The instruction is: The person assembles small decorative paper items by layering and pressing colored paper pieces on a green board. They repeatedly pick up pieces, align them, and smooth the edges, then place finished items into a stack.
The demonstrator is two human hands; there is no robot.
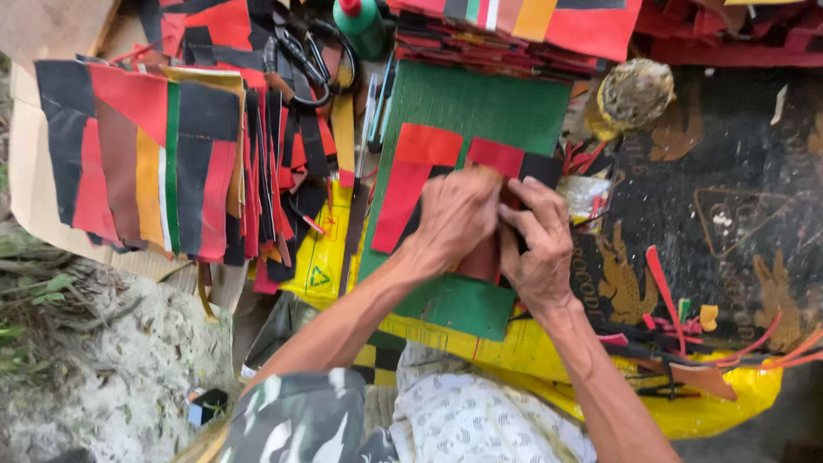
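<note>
On a green cutting board (480, 107) lie red and black pieces of sheet material (411, 176). My left hand (454, 214) presses down on them with its fingers curled. Close beside it, my right hand (540, 244) pinches a dark red-brown piece (482, 257) that lies between the two hands. The fingertips of both hands meet over the black and red pieces, and what is under the palms is hidden.
A fanned stack of red, black, orange and green strips (163, 163) lies at left. Black scissors (309, 60) and a green bottle (360, 26) sit at the top. A further stack of pieces (506, 34) is behind the board. Yellow plastic sheet (549, 356), scraps and a dark patterned mat (729, 214) lie at right.
</note>
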